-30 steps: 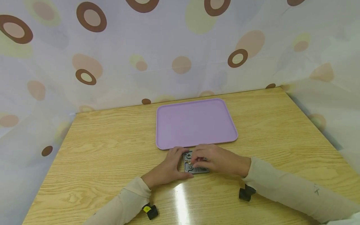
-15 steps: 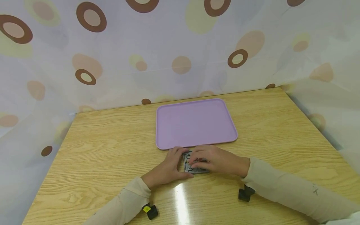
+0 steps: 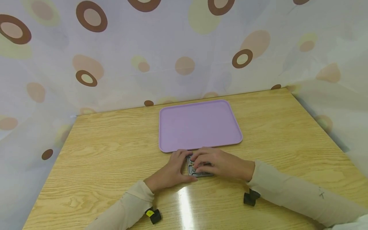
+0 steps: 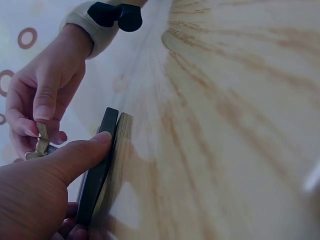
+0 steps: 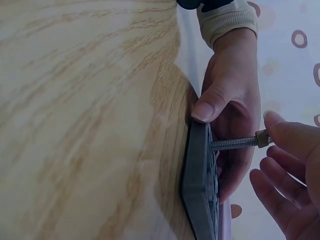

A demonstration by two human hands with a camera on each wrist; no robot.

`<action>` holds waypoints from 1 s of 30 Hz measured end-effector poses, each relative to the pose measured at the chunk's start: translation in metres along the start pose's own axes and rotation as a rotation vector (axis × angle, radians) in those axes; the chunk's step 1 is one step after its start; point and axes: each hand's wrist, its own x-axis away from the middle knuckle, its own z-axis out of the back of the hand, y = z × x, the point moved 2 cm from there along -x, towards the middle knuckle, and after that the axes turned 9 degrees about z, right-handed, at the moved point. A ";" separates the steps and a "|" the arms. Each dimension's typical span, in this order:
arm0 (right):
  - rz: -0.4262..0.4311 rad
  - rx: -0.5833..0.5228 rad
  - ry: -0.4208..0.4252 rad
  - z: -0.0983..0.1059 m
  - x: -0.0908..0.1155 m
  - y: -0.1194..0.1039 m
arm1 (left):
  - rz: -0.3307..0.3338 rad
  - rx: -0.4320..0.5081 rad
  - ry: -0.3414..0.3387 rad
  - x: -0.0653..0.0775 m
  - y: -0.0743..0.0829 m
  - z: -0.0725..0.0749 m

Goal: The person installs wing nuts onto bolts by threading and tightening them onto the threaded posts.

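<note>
A grey rectangular plate (image 3: 198, 174) with recesses moulded in its top lies on the table, just in front of the tray. A threaded bolt (image 5: 235, 144) stands up from it, carrying a brass wing nut (image 5: 262, 138) near its free end. My left hand (image 3: 169, 172) grips the plate's left side, thumb on the near edge and fingers at the far edge. With its thumb and fingers my right hand (image 3: 217, 161) pinches the wing nut, whose raised wing (image 4: 43, 131) shows in the left wrist view. In the head view, the right hand hides much of the plate.
A lilac tray (image 3: 199, 126) lies behind the hands on the wood-grain table (image 3: 115, 140). A patterned sheet (image 3: 161, 41) hangs along the back and sides. Black camera mounts (image 3: 155, 216) sit at both wrists.
The right hand's fingers have shifted slightly around the wing nut, staying above the plate. The left hand keeps its grip and the plate has hardly moved.
</note>
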 end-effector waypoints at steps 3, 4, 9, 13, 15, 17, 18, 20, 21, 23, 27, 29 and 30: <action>-0.009 -0.004 -0.013 -0.001 0.000 0.000 | -0.003 0.001 -0.001 0.000 0.000 0.000; -0.014 -0.005 -0.019 -0.001 0.000 0.000 | -0.002 0.001 -0.001 0.000 0.000 0.000; -0.049 -0.040 -0.045 -0.002 0.000 -0.001 | 0.010 0.004 -0.011 0.001 0.001 0.001; -0.046 -0.061 -0.041 -0.003 -0.001 -0.001 | 0.018 0.009 -0.016 0.001 0.001 0.001; -0.050 -0.067 -0.038 -0.004 -0.002 -0.001 | 0.018 0.013 -0.014 0.001 0.001 0.000; -0.063 -0.079 -0.038 -0.004 -0.002 0.000 | 0.016 0.016 -0.012 0.001 0.000 0.000; -0.076 -0.085 -0.040 -0.005 -0.002 0.000 | 0.016 0.016 -0.010 0.001 0.000 0.000; -0.102 -0.083 -0.042 -0.005 -0.002 0.000 | 0.018 0.016 -0.012 0.001 0.000 0.000; -0.112 -0.088 -0.042 -0.005 -0.002 0.000 | 0.019 0.016 -0.012 0.001 0.000 0.000; -0.128 -0.081 -0.041 -0.005 -0.001 0.000 | 0.021 0.016 -0.014 0.001 0.000 0.000; -0.126 -0.049 -0.043 -0.005 -0.001 0.000 | 0.016 0.015 -0.011 0.001 0.001 0.000; -0.116 -0.022 -0.049 -0.005 0.000 0.000 | 0.012 0.013 -0.008 0.001 0.001 0.000; -0.112 -0.013 -0.052 -0.004 0.000 0.000 | 0.010 0.011 -0.008 0.001 0.001 0.000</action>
